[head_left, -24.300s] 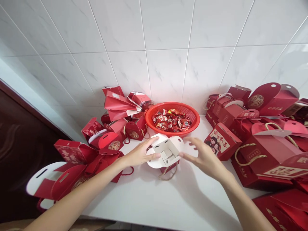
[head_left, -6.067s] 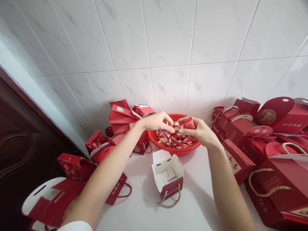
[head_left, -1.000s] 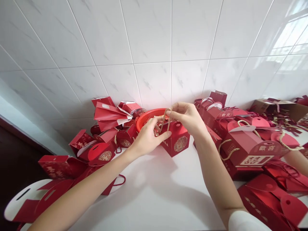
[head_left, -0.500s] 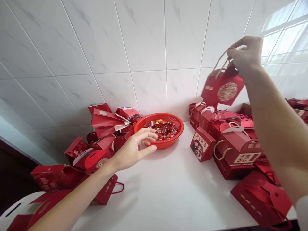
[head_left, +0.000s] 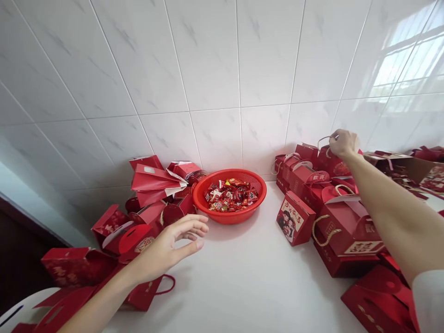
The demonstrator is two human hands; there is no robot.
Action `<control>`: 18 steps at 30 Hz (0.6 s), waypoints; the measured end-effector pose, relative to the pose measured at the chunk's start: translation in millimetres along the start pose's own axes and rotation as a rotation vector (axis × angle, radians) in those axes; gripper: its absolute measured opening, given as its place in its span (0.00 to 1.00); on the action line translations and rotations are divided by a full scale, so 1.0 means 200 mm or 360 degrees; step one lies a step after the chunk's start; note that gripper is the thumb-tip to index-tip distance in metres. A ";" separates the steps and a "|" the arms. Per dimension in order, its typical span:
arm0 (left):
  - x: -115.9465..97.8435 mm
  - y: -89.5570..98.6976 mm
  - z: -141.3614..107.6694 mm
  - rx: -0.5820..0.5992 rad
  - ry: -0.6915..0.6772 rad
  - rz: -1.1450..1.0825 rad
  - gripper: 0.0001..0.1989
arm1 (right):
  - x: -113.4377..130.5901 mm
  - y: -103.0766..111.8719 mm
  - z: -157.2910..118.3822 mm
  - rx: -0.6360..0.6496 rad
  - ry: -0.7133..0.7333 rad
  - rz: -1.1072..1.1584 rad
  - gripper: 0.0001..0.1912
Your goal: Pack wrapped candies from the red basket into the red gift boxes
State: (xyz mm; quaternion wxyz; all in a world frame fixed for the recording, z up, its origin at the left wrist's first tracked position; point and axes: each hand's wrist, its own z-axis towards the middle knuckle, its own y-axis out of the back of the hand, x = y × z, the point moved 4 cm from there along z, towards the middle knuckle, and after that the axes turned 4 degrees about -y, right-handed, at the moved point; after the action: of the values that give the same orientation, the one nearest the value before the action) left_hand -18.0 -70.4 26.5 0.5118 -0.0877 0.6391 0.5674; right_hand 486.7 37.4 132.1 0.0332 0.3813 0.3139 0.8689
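My right hand is closed on the rope handle of a red gift box, which rests among the boxes at the back right, by the wall. My left hand hovers over the white table, empty, fingers apart and slightly curled. Just beyond it is a red plastic basket holding several wrapped candies. A small red box with a cartoon couple stands right of the basket.
Red boxes are crowded and stacked on the right. More red boxes and bags are piled on the left. A cardboard carton lies at the far right. Behind everything is a tiled wall.
My right hand has lowered the gift box from the air onto the back right group. My left hand has drawn back from the basket, towards me and to the left.
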 end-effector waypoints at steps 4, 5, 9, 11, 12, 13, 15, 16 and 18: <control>0.01 0.02 -0.02 -0.0018 0.0021 0.0011 0.13 | 0.02 -0.02 0.03 0.0040 0.0033 0.0034 0.10; 0.02 0.03 -0.02 -0.0020 0.0027 0.0025 0.13 | 0.03 -0.01 0.03 0.0043 0.0049 0.0022 0.08; 0.01 0.06 -0.03 -0.0010 0.0032 0.0121 0.14 | 0.05 0.00 0.02 0.0204 0.0058 -0.0180 0.09; 0.00 0.07 -0.04 -0.0007 0.0014 0.0153 0.14 | 0.05 0.00 0.01 0.0376 0.0057 -0.0381 0.11; -0.01 0.08 -0.05 -0.0011 0.0001 0.0167 0.14 | 0.05 0.00 0.00 0.0446 0.0059 -0.0500 0.12; -0.02 0.09 -0.05 -0.0022 -0.0009 0.0187 0.14 | 0.05 0.01 0.00 0.0497 0.0071 -0.0619 0.13; -0.02 0.11 -0.07 -0.0049 -0.0006 0.0272 0.15 | 0.08 0.02 0.00 0.0547 0.0098 -0.0833 0.17; -0.02 0.12 -0.08 -0.0063 0.0005 0.0340 0.16 | 0.11 0.03 0.00 0.0541 0.0112 -0.0914 0.19; -0.01 0.16 -0.09 -0.0078 0.0055 0.0537 0.19 | 0.18 0.06 -0.01 0.0481 0.0147 -0.0979 0.25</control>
State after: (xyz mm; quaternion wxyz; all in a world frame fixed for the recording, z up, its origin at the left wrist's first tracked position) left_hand -49.3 -75.9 44.3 0.3960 -0.0014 0.6394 0.6591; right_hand 463.2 37.8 160.9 0.2225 0.2298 0.5406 0.7781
